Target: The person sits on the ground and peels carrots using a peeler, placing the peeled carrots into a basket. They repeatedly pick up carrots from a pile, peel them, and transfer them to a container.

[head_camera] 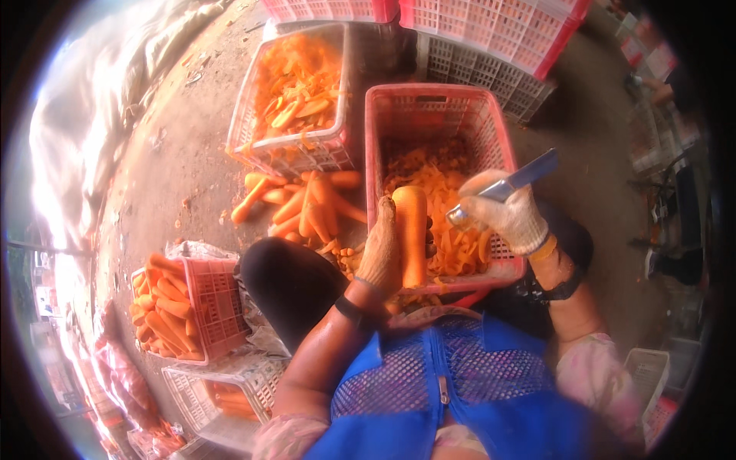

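My left hand [381,253], in a knitted work glove, grips a thick carrot [411,236] that stands roughly upright in view. The carrot's surface looks smooth and bright orange. In my gloved right hand [506,210] is a metal peeler [512,183], its shiny head angled down to the left and apart from the carrot. Both hands are over a red plastic crate [374,126]. Orange peelings [454,244] cover the crate's lower part, with darker scraps towards its far end.
Loose carrots [310,207] lie on the ground left of the crate. A pale crate [241,123] heaped with peelings stands beyond them. Carrots fill a red crate [218,305] at left; a white crate [190,397] is below. Stacked crates [483,34] stand ahead. Another person's hand [661,92] shows far right.
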Available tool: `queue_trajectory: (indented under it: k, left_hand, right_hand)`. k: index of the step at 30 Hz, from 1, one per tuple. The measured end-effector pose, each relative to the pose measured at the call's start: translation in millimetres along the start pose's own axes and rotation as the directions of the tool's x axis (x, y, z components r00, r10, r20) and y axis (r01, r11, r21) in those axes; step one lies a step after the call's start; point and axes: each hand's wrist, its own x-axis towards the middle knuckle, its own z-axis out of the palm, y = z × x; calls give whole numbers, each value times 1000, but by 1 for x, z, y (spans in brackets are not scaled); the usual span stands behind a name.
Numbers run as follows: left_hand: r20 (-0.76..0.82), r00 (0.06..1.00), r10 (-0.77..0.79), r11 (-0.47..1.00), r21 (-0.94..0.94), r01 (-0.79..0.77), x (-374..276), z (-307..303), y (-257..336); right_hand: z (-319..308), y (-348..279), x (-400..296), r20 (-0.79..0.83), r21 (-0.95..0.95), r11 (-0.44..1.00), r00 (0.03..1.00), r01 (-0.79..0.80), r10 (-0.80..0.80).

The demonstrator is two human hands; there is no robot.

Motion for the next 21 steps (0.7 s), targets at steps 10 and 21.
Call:
queue_trajectory:
  k: [10, 21]
  left_hand:
    - [190, 982, 17, 985, 168, -50, -23, 8, -4]
    - [105, 992, 76, 992, -108, -64, 7, -16, -23]
  right_hand:
    - [-52, 43, 98, -126, -219, 972, 985, 90, -119]
    - [40, 27, -28, 560, -188, 959, 825, 214, -74]
